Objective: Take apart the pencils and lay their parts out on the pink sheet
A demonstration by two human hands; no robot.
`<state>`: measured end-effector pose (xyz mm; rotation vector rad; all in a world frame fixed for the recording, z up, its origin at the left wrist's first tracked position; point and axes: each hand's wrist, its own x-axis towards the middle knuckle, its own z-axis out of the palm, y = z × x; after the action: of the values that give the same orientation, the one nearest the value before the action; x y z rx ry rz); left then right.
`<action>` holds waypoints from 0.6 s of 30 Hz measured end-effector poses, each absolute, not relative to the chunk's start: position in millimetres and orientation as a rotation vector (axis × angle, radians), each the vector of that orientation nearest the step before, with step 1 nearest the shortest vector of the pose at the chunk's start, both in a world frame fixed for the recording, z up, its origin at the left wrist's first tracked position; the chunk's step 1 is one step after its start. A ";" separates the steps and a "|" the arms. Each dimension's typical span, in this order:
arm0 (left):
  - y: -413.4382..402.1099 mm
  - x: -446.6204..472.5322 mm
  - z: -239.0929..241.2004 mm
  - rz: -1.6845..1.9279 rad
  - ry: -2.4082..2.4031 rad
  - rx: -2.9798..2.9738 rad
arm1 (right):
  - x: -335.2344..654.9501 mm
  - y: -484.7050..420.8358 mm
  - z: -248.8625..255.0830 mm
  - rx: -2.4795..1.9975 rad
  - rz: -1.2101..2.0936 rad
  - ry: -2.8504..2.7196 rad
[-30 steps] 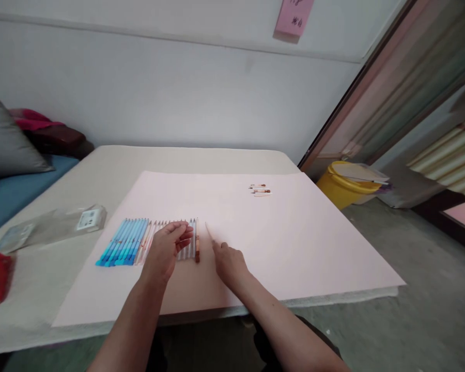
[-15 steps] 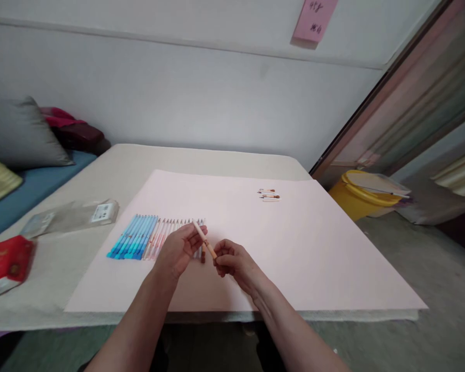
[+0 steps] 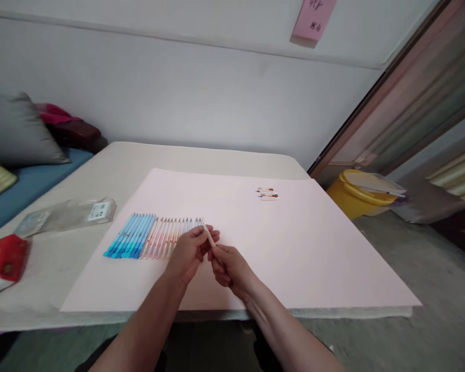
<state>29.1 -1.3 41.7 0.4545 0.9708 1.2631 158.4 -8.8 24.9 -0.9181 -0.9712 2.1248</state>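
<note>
A slim pale pen [image 3: 209, 235] with a small dark tip slants between my two hands, its tip pointing up and away. My left hand [image 3: 191, 250] pinches it near the upper end between thumb and fingers. Around its lower part my right hand [image 3: 229, 266] is closed, hiding that end. To the left lies a row of pens side by side: several blue pens [image 3: 129, 236], then several white and pinkish pens [image 3: 161, 235]. My left hand covers the right part of the row. Farther back, a few small pen parts or pens [image 3: 269, 196] lie on the pink sheet.
The pink sheet [image 3: 294, 248] covers much of the padded table [image 3: 201, 157]. A clear plastic sleeve [image 3: 70, 217] and a red packet [image 3: 5, 261] lie at left. Cushions [image 3: 21, 132] are beyond. A yellow bucket [image 3: 351, 194] stands on the floor at right.
My hands have come closer together and slightly right. The pen's orange part now sits hidden in my right hand, and a dark tip shows at its upper end.
</note>
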 end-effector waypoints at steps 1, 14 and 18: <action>-1.2 29.1 40.8 1.270 1.006 0.470 | 157.4 -9.1 25.5 -0.961 2.077 -1.015; 1.0 30.2 34.8 1.330 1.220 0.633 | 152.3 -9.4 21.6 -1.254 1.496 -1.610; 1.3 31.0 33.0 1.355 1.258 0.680 | 150.1 -12.0 21.6 -1.328 1.298 -1.739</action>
<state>31.0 1.3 33.0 0.6800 1.2583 1.3549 150.1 -12.0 21.6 -1.3284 -1.7393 1.2981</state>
